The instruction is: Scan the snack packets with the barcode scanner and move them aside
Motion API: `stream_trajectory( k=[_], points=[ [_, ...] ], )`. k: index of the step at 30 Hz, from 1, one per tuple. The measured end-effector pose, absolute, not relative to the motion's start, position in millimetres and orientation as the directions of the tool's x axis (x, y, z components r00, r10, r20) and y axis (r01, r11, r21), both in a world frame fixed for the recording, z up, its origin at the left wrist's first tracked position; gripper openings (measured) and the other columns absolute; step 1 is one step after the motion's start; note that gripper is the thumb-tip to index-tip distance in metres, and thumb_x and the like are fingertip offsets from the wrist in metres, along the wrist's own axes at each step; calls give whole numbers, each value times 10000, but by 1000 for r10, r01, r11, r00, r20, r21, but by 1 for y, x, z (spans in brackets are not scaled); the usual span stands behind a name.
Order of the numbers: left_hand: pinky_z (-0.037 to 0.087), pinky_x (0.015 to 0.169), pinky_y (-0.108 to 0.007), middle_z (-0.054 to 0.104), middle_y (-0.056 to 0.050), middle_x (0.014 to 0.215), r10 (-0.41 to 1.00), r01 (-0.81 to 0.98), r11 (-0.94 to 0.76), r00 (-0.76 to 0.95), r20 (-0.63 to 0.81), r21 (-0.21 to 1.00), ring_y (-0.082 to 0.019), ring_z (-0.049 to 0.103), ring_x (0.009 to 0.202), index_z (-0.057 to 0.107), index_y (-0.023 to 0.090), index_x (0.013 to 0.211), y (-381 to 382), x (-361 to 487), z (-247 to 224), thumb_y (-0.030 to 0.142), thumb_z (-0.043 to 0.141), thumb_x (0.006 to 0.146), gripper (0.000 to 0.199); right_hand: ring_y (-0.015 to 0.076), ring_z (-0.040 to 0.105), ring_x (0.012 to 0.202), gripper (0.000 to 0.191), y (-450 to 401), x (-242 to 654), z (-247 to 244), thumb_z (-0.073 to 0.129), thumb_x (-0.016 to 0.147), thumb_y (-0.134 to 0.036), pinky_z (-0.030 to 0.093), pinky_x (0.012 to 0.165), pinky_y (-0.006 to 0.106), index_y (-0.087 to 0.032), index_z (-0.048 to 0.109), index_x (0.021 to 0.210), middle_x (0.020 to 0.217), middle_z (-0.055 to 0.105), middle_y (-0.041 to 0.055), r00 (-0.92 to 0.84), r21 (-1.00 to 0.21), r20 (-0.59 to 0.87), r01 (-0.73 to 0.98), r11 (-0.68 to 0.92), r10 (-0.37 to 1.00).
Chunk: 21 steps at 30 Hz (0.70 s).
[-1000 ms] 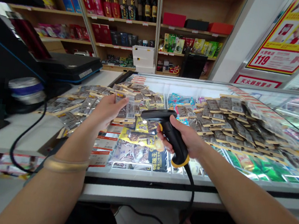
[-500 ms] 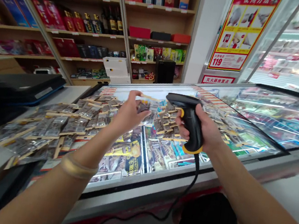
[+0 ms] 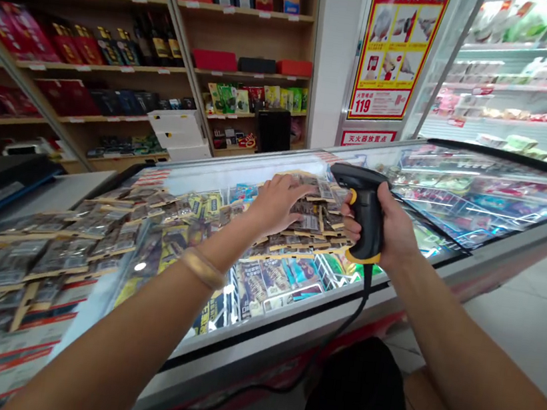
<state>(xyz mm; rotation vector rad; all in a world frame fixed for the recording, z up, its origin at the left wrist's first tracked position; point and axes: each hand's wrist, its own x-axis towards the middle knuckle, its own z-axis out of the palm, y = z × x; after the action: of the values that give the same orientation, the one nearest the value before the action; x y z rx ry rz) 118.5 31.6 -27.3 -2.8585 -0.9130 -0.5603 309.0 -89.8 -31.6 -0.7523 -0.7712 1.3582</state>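
Note:
My right hand (image 3: 394, 231) is wrapped round a black and yellow handheld barcode scanner (image 3: 367, 214), whose head points left. A black cable runs down from its grip. To its left, my left hand (image 3: 277, 204), with a gold bangle on the wrist, reaches over a pile of small clear packets with tan strips (image 3: 311, 222). Its thumb and fingers are spread at the packets, and its fingertips partly cover them. A second group of similar packets (image 3: 63, 231) is spread out on the left.
The packets lie on the glass top of a chest freezer (image 3: 291, 301) with colourful packaged goods beneath. Shelves (image 3: 242, 16) of boxes and bottles stand behind. A black device (image 3: 4, 183) sits at the left, and the scanner cable (image 3: 274, 389) hangs along the freezer front.
My left hand has moved right from over the middle, where it held a small packet, onto the right pile, and its fingers are now spread. The view has turned right; the scanner stays in my right hand.

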Motion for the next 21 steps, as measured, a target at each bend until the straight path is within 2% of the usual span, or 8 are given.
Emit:
stream_trajectory(
  k=[6,12,17,21],
  points=[
    [390,1036,-473,526,-121,1316,574,605,-793,696,432,77,-313,450,1251,530,252,1329,28,112,-40,288,704,851,510,95,444,477,439,-76,299,-56,497,952,-592,405,424,210,-172,617,903,723,589,31,-2,-793,-18,-609,-16,1000],
    [373,1071,-474,541,-117,1334,593,600,-781,626,506,173,-297,458,1259,515,236,1317,27,90,-33,286,643,893,446,92,452,479,453,-75,292,-50,518,935,-606,400,425,210,-167,628,903,727,596,34,-7,-816,12,-578,6,1000],
    [366,1086,-458,589,-112,1295,623,658,-725,497,604,206,-282,489,1241,554,232,1242,25,30,-32,294,588,909,340,103,428,479,464,-73,262,-34,530,917,-633,399,413,225,-182,635,879,718,574,31,-35,-864,57,-503,32,998],
    [365,1091,-457,611,-121,1270,720,778,-578,345,602,245,-286,513,1229,592,215,1196,23,-44,-35,289,576,892,314,91,444,471,471,-61,209,-29,514,931,-625,409,410,212,-174,632,866,722,576,29,-177,-856,30,-513,-66,984]
  ],
)
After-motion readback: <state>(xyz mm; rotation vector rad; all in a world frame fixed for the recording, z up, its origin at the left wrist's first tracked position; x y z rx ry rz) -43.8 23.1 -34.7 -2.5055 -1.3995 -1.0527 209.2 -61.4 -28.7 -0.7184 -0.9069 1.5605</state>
